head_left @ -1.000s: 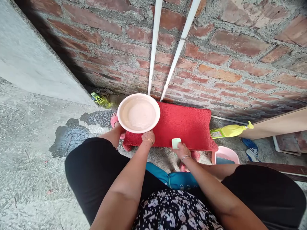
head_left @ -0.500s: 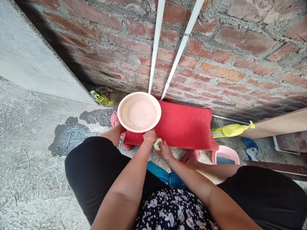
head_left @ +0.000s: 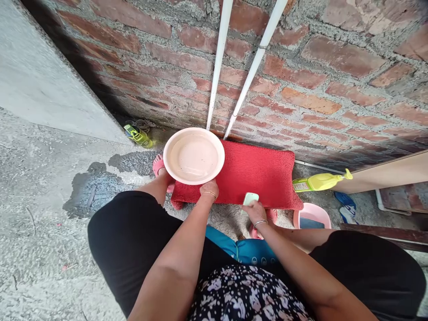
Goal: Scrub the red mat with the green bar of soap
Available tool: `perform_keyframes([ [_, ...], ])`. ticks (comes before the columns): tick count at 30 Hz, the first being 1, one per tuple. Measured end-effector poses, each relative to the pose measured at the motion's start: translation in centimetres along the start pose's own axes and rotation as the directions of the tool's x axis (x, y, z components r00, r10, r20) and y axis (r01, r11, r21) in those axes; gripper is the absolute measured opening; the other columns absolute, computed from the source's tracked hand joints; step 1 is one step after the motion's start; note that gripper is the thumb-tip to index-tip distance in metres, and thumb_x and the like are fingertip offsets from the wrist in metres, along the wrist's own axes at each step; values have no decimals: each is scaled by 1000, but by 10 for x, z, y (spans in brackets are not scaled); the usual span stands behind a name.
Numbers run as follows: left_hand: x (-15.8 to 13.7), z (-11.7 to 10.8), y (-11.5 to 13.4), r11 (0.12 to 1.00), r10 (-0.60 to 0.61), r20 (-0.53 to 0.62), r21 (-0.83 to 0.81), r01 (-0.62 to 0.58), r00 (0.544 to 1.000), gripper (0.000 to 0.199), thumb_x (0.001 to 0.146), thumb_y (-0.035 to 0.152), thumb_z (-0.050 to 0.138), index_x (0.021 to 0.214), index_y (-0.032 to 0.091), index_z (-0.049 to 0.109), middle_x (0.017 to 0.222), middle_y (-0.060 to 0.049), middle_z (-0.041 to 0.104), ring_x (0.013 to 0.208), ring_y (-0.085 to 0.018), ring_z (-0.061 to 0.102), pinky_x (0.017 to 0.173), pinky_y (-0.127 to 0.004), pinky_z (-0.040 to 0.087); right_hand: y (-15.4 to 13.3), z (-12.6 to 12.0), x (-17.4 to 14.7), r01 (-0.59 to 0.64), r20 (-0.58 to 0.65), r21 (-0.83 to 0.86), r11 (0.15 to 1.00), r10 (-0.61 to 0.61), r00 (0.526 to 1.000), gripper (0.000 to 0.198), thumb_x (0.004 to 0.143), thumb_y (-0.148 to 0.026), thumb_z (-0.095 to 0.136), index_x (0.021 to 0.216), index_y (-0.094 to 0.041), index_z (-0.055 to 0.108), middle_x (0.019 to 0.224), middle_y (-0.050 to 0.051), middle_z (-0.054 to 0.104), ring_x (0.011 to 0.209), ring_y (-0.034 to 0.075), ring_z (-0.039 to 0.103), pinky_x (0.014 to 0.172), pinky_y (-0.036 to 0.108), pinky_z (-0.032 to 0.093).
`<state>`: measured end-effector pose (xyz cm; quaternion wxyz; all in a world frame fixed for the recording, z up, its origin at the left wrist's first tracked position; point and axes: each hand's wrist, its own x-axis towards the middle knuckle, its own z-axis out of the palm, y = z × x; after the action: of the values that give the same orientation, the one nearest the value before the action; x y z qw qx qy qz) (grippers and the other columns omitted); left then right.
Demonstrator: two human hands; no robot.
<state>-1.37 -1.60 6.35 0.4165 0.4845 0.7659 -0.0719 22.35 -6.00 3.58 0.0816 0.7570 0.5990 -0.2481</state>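
A red cloth (head_left: 257,171) lies draped over a low, long support, its front edge hanging toward me. My left hand (head_left: 209,190) is closed on the cloth near its front edge, just below the rim of the pale pink basin (head_left: 170,173); its fingertips are hidden. Shallow clear water shows in the basin, which sits on the cloth's left part. Farther right, my right hand (head_left: 254,211) grips a small pale green block (head_left: 251,197) at the cloth's front edge. The block's underside is hidden, and I cannot tell whether it is soap or a brush.
A yellow-green pump bottle (head_left: 323,181) and a small pink tub (head_left: 313,216) stand at the right. Another bottle (head_left: 142,138) is at the left, near wet concrete (head_left: 96,189). White pipes (head_left: 219,67) run down the brick wall (head_left: 187,60) behind. Blue flip-flops (head_left: 347,206) lie at right.
My right hand has moved right with the pale green block, away from my left hand and along the cloth's front edge. My left hand and the basin stay nearly in place.
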Motion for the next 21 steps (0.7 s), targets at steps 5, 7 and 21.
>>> perform_keyframes([
  [5,0,4,-5,997,-32,-19,-68,30,999,46,86,10,48,129,22,58,127,-11,66,120,-21,59,96,-30,48,-93,11,1,115,149,42,992,-120,982,33,73,-56,66,81,-24,64,92,2,62,79,17,60,65,25,39],
  [7,1,7,-7,993,-47,-56,-107,41,997,42,89,12,43,127,20,60,128,-11,65,121,-19,59,97,-28,46,-121,16,4,154,191,16,988,-154,969,35,74,-57,65,87,-25,65,97,3,63,82,18,61,65,26,40],
  [21,2,16,-2,998,-61,-53,-13,61,997,34,91,22,45,119,20,63,125,-13,65,118,-23,60,93,-32,48,42,-56,47,-196,76,-21,980,197,977,42,75,-59,63,93,-22,64,99,8,68,93,24,65,70,30,44],
])
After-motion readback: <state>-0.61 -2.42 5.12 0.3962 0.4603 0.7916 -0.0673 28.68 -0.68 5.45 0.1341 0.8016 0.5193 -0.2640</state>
